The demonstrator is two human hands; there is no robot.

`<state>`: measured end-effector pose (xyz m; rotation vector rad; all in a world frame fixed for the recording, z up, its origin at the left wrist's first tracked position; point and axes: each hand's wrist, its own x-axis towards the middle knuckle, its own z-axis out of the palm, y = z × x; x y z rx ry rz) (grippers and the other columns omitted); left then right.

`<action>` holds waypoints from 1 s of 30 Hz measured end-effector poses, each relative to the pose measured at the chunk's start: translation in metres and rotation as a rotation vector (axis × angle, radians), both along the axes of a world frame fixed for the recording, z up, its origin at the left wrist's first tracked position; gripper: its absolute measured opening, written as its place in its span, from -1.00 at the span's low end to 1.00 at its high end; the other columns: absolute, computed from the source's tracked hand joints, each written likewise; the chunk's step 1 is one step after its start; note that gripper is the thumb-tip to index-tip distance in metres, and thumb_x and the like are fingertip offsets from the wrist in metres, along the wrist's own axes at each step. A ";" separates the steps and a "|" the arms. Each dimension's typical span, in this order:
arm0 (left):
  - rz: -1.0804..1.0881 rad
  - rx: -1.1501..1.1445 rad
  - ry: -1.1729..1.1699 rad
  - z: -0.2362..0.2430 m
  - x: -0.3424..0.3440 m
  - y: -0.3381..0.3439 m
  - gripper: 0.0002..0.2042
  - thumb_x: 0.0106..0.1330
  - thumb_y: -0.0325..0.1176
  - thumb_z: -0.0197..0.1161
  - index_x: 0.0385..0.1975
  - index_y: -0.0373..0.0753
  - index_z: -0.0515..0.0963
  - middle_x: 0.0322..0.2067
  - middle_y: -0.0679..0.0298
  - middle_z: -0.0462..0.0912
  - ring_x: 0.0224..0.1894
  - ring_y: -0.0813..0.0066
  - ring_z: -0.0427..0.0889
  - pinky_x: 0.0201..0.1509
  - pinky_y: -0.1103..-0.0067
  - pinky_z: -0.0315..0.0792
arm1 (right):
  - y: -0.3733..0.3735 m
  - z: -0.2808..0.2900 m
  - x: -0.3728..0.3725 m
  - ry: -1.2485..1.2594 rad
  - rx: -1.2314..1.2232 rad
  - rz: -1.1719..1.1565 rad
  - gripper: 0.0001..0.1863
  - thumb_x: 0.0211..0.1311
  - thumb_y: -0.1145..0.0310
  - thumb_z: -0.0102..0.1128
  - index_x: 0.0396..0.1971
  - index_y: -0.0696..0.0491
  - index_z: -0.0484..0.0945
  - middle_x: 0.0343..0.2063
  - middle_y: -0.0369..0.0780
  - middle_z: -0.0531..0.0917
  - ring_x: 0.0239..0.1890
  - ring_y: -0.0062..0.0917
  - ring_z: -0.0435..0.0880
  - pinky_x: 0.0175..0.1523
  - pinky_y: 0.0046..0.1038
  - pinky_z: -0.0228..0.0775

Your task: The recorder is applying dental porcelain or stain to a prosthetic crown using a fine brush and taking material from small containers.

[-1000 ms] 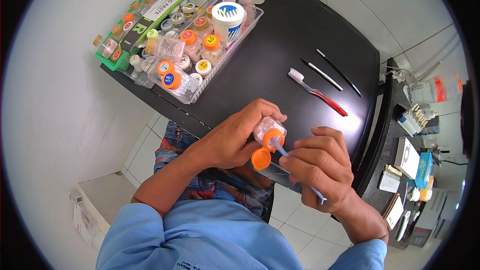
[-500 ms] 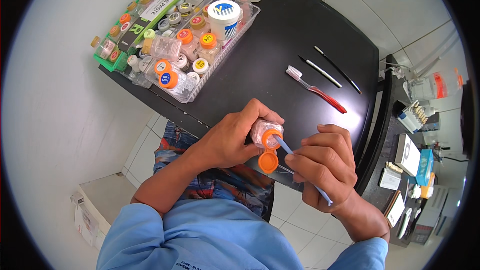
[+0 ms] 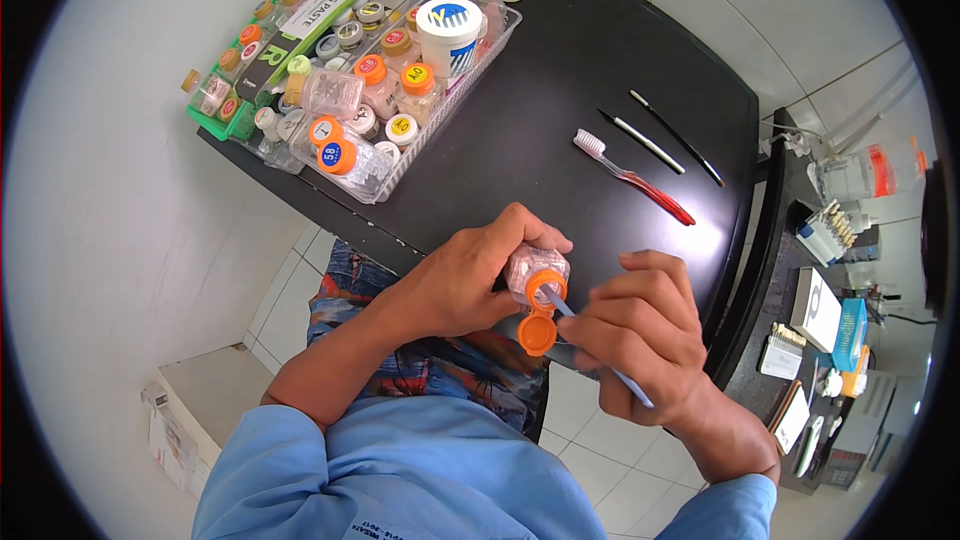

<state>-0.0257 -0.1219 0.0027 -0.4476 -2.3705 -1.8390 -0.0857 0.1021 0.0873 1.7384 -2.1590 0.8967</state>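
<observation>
My left hand (image 3: 470,275) is wrapped round a small clear bottle (image 3: 524,265) with pinkish contents, held tilted toward me over the table's near edge. Its orange flip cap (image 3: 538,334) hangs open below the orange-rimmed mouth. Between the thumb and fingers of my right hand (image 3: 640,335) is a thin blue stick (image 3: 558,302), whose far end reaches into the bottle's mouth. That tip is hidden inside. The stick's other end shows below my palm.
A toothbrush (image 3: 640,185), a white pen-like tool (image 3: 650,145) and a thin black brush (image 3: 680,140) lie on the black table (image 3: 500,140). At the far left, a clear basket (image 3: 430,125) and a green basket (image 3: 205,125) hold bottles and jars. A side counter (image 3: 745,370) carries boxes.
My right hand has shifted slightly left and the stick sits deeper in the bottle. The bottle has moved slightly down and right in my left hand.
</observation>
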 end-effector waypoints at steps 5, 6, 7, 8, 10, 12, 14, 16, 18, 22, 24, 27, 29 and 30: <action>0.004 -0.006 -0.011 0.000 0.000 -0.001 -0.48 0.27 -0.44 0.61 0.04 -0.25 0.34 0.17 0.01 0.74 0.10 0.17 0.84 0.16 0.36 0.71 | 0.000 -0.002 -0.001 0.034 -0.016 -0.037 -0.71 0.09 0.19 0.43 -0.23 0.01 0.77 -0.36 -0.32 0.71 -0.21 -0.42 0.69 0.06 -0.11 0.54; 0.005 -0.006 -0.011 0.000 0.000 -0.001 -0.48 0.27 -0.44 0.61 0.04 -0.25 0.34 0.17 0.01 0.74 0.10 0.17 0.84 0.16 0.36 0.71 | 0.000 -0.002 0.000 0.033 -0.016 -0.036 -0.71 0.09 0.19 0.43 -0.23 0.01 0.77 -0.36 -0.32 0.71 -0.21 -0.42 0.69 0.06 -0.11 0.54; 0.000 -0.003 0.000 -0.001 0.000 -0.001 -0.48 0.28 -0.44 0.61 0.04 -0.24 0.34 0.17 0.01 0.74 0.10 0.17 0.83 0.16 0.36 0.71 | 0.001 -0.001 0.001 0.012 -0.028 -0.022 -0.71 0.09 0.20 0.43 -0.22 0.01 0.77 -0.36 -0.32 0.71 -0.21 -0.42 0.69 0.07 -0.10 0.54; -0.005 0.000 0.011 -0.001 0.000 -0.001 -0.48 0.28 -0.44 0.60 0.04 -0.24 0.34 0.17 0.01 0.74 0.10 0.16 0.83 0.16 0.35 0.71 | 0.002 0.000 0.001 -0.009 -0.040 -0.007 -0.71 0.08 0.21 0.44 -0.22 0.01 0.77 -0.37 -0.32 0.71 -0.20 -0.41 0.69 0.08 -0.10 0.54; -0.002 0.009 0.007 -0.002 0.000 0.000 -0.48 0.27 -0.45 0.60 0.05 -0.24 0.35 0.17 0.01 0.74 0.11 0.15 0.83 0.16 0.35 0.71 | 0.000 0.001 0.001 0.008 -0.026 -0.025 -0.72 0.07 0.25 0.45 -0.21 0.02 0.77 -0.37 -0.31 0.71 -0.21 -0.39 0.69 0.08 -0.10 0.54; 0.000 0.017 0.004 -0.002 -0.001 0.001 -0.48 0.27 -0.45 0.60 0.05 -0.24 0.35 0.18 0.01 0.74 0.11 0.14 0.83 0.17 0.34 0.71 | 0.000 0.002 -0.001 0.025 -0.012 -0.042 -0.72 0.05 0.29 0.47 -0.21 0.02 0.77 -0.37 -0.30 0.70 -0.22 -0.37 0.69 0.07 -0.09 0.54; -0.005 -0.033 0.019 -0.001 -0.001 0.003 -0.47 0.25 -0.46 0.60 0.05 -0.25 0.35 0.19 0.01 0.73 0.13 0.12 0.82 0.18 0.34 0.70 | 0.004 0.002 -0.005 -0.132 0.003 0.035 -0.74 0.01 0.43 0.47 -0.23 0.06 0.75 -0.36 -0.27 0.71 -0.24 -0.32 0.70 0.08 -0.06 0.55; -0.008 -0.025 0.047 -0.002 -0.002 0.004 -0.46 0.24 -0.49 0.59 0.10 -0.26 0.37 0.19 0.02 0.73 0.14 0.13 0.81 0.18 0.35 0.70 | 0.009 -0.004 -0.009 -0.244 -0.053 0.028 -0.77 0.04 0.50 0.43 -0.24 0.08 0.73 -0.36 -0.24 0.71 -0.26 -0.29 0.70 0.08 -0.05 0.55; 0.001 -0.014 0.073 -0.003 -0.003 0.005 -0.44 0.23 -0.51 0.58 0.14 -0.27 0.39 0.19 0.03 0.73 0.15 0.13 0.81 0.18 0.36 0.69 | 0.009 -0.003 -0.013 -0.362 -0.114 0.016 -0.89 0.24 0.61 0.31 -0.24 0.16 0.67 -0.36 -0.17 0.72 -0.29 -0.25 0.69 0.10 -0.03 0.56; 0.023 0.061 0.053 0.000 -0.002 -0.002 -0.43 0.23 -0.54 0.55 0.25 -0.27 0.49 0.12 0.09 0.75 0.08 0.23 0.82 0.14 0.38 0.69 | 0.015 -0.012 -0.022 -0.376 -0.170 -0.038 -0.89 0.54 0.49 0.17 -0.15 0.21 0.63 -0.33 -0.12 0.71 -0.29 -0.36 0.70 0.13 -0.11 0.56; 0.028 0.099 -0.021 0.009 0.000 -0.003 -0.47 0.25 -0.49 0.56 0.23 -0.27 0.56 0.04 0.11 0.76 0.01 0.28 0.83 0.08 0.39 0.69 | 0.019 -0.017 -0.019 -0.498 -0.203 -0.092 -0.84 0.60 0.44 0.12 -0.11 0.23 0.62 -0.28 -0.11 0.71 -0.26 -0.40 0.70 0.13 -0.16 0.56; 0.023 0.106 0.051 0.007 0.000 -0.003 -0.46 0.26 -0.46 0.58 0.24 -0.29 0.57 0.01 0.10 0.76 0.00 0.27 0.83 0.06 0.41 0.71 | 0.020 -0.021 -0.018 -0.729 -0.268 -0.185 -0.72 0.71 0.35 0.03 0.01 0.28 0.57 -0.17 -0.10 0.69 -0.17 -0.50 0.71 0.14 -0.33 0.54; 0.027 0.139 0.017 0.007 -0.001 -0.004 -0.46 0.26 -0.45 0.58 0.24 -0.29 0.57 0.01 0.09 0.76 0.00 0.26 0.83 0.05 0.41 0.72 | 0.018 -0.025 -0.020 -0.968 -0.435 -0.212 -0.72 0.72 0.36 0.04 0.04 0.30 0.57 -0.17 -0.10 0.70 -0.13 -0.46 0.72 0.16 -0.38 0.52; 0.014 0.145 -0.019 0.007 0.001 -0.006 -0.45 0.26 -0.43 0.59 0.25 -0.30 0.57 0.01 0.09 0.76 0.00 0.25 0.83 0.05 0.42 0.73 | 0.017 -0.025 -0.020 -1.006 -0.418 -0.214 -0.73 0.72 0.36 0.04 0.07 0.28 0.57 -0.16 -0.10 0.71 -0.10 -0.46 0.72 0.18 -0.37 0.51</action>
